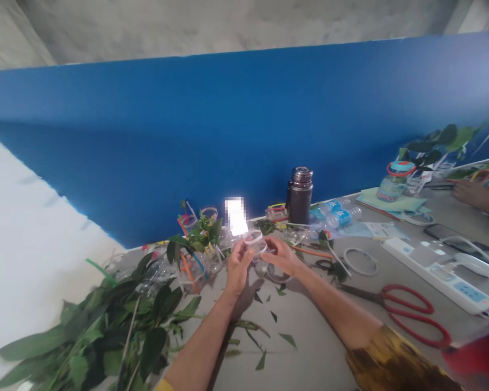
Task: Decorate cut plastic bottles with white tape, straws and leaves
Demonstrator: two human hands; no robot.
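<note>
Both my hands meet over the grey table near its back edge. My left hand and my right hand close their fingers around a small clear plastic cup with a white rim, held between them above the table. Several more clear cups with leafy sprigs and coloured straws stand just left of my left hand. Cut leaf bits lie under my forearms.
A heap of green leafy branches fills the front left. A dark steel flask, water bottles, a white ring, red-handled scissors and a white power strip lie right. Another person's hand rests far right.
</note>
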